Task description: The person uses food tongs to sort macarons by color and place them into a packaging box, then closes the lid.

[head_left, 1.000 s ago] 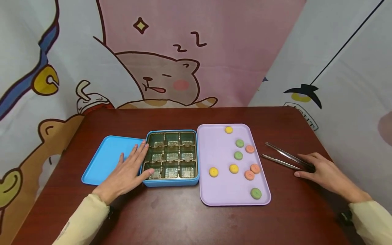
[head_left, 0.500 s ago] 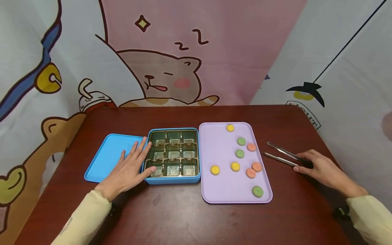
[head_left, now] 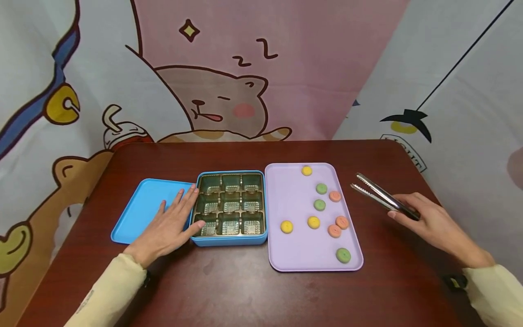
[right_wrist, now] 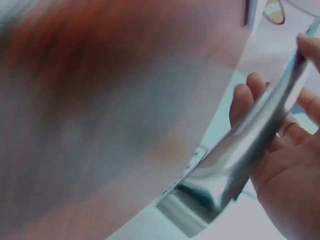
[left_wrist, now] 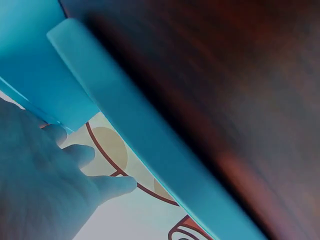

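My left hand (head_left: 169, 225) lies with fingers spread and straight at the left side of a blue box (head_left: 229, 241), its fingertips and thumb touching the rim. Inside that box sits a gold insert (head_left: 231, 208) divided into several square compartments. Metal tongs (head_left: 377, 193) are held in my right hand (head_left: 435, 225), between thumb and fingers near the hinged end. Their serrated tips point left toward a lilac tray (head_left: 288, 254) and stand slightly apart, with nothing between them. In the right wrist view the tongs (right_wrist: 235, 155) cross in front of the palm.
Spread over the tray are several small round cookies: yellow (head_left: 287, 227), green (head_left: 343, 255) and orange-pink (head_left: 334, 231). A flat blue lid (head_left: 140, 211) lies left of the box, partly under the left forearm and hand. Behind the brown table (head_left: 229, 290) hangs a cartoon-printed cloth (head_left: 306, 68).
My right hand has lifted the tongs from near the tabletop, and their arms have come closer together. The left hand stays at the box's edge.
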`<state>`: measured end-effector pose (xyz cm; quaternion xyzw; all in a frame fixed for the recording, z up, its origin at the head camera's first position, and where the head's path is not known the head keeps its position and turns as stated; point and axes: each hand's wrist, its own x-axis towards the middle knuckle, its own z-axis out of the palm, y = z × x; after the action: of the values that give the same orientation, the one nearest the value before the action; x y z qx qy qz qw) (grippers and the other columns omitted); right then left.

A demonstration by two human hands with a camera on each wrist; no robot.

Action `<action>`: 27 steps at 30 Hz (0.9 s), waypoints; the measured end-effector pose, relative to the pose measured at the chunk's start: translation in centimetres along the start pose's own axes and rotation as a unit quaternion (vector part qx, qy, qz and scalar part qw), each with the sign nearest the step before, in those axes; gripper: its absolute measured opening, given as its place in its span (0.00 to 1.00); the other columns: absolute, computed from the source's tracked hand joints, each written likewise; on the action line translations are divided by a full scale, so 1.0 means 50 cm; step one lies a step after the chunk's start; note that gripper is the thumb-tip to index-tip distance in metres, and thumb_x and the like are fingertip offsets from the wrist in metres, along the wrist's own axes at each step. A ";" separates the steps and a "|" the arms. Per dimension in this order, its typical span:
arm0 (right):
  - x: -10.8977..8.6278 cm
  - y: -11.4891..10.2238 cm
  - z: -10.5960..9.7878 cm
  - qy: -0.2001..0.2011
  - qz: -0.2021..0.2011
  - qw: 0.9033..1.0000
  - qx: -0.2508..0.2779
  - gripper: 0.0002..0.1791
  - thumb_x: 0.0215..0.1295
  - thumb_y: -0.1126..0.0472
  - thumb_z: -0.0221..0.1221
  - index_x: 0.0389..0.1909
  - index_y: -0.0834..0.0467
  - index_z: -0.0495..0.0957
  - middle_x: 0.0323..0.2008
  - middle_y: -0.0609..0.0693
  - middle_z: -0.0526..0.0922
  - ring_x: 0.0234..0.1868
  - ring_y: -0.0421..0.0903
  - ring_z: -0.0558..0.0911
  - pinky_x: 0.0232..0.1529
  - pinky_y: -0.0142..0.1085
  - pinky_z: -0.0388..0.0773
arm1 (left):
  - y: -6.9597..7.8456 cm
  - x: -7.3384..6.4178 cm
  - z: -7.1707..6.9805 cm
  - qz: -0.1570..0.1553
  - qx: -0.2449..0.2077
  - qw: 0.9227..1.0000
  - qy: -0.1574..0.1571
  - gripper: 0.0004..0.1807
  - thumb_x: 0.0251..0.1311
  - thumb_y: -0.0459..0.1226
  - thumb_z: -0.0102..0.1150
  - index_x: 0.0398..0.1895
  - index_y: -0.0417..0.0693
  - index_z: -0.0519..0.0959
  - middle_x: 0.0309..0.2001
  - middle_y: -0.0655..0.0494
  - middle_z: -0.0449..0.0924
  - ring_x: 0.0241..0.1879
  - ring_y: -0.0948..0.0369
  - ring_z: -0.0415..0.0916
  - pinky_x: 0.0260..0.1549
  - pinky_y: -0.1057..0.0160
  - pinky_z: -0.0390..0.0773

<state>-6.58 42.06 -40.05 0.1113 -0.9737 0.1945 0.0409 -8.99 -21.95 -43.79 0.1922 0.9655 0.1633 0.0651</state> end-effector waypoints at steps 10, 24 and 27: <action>0.022 -0.120 0.015 -0.028 -0.060 0.998 0.019 0.29 0.63 0.52 0.73 0.65 0.46 0.78 0.42 0.41 0.79 0.36 0.37 0.74 0.32 0.32 0.71 | 0.007 0.001 0.009 -0.019 0.013 1.000 0.007 0.51 0.73 0.65 0.47 0.86 0.51 0.40 0.85 0.55 0.33 0.82 0.43 0.35 0.71 0.26 0.44; 0.033 -0.231 0.070 -0.034 -0.147 0.987 -0.054 0.25 0.53 0.51 0.79 0.49 0.55 0.84 0.35 0.43 0.82 0.29 0.34 0.75 0.27 0.29 0.78 | 0.007 -0.001 0.004 -0.015 0.013 1.000 0.007 0.50 0.73 0.66 0.44 0.86 0.50 0.41 0.85 0.54 0.34 0.82 0.44 0.35 0.71 0.27 0.46; 0.035 -0.234 0.085 -0.024 -0.171 0.983 -0.060 0.24 0.51 0.50 0.80 0.46 0.55 0.85 0.32 0.41 0.79 0.27 0.33 0.73 0.24 0.27 0.74 | 0.007 0.000 0.005 -0.012 0.010 1.000 0.007 0.49 0.74 0.65 0.43 0.86 0.50 0.41 0.85 0.54 0.35 0.82 0.44 0.36 0.71 0.27 0.47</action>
<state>-5.70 29.53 -39.41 0.2778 -0.9511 0.1228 0.0563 -8.82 -21.58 -43.88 0.1803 0.9696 0.1547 0.0580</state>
